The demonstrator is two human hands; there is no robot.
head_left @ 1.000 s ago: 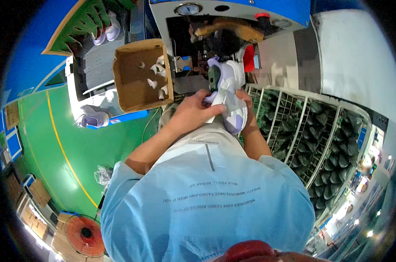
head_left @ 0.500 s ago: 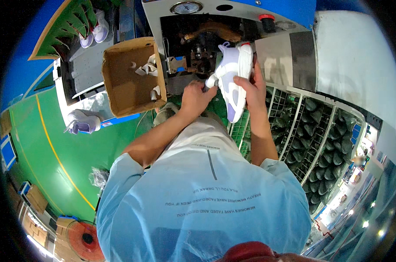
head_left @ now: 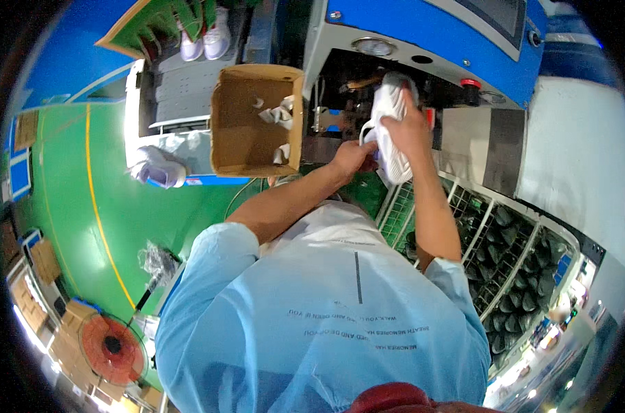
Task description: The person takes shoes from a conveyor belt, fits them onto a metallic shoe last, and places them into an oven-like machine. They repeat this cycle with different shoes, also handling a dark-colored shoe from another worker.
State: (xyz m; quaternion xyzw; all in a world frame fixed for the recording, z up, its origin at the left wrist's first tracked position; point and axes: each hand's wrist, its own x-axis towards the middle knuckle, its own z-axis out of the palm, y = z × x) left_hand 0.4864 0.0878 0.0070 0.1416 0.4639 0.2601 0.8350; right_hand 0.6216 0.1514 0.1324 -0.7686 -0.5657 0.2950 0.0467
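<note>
A white and lilac sneaker is held up in front of the machine, tilted so that its white sole side shows. My right hand wraps round it from the right, thumb across the sole side. At the sneaker's left side, my left hand is closed, its fingertips by a thin white strip that curves out from the shoe. The fingertips partly hide what they pinch. To the left of my hands stands an open cardboard box with several white scraps inside.
A blue and grey machine with a gauge and a red button rises ahead. Left are another white sneaker and shoes on a rack. A wire rack of dark shoe-shaped pieces stands right; a red fan is lower left.
The sneaker has turned from showing its lilac upper to showing more of its sole side. My left hand has come in closer against the shoe. The whole view has shifted with my head.
</note>
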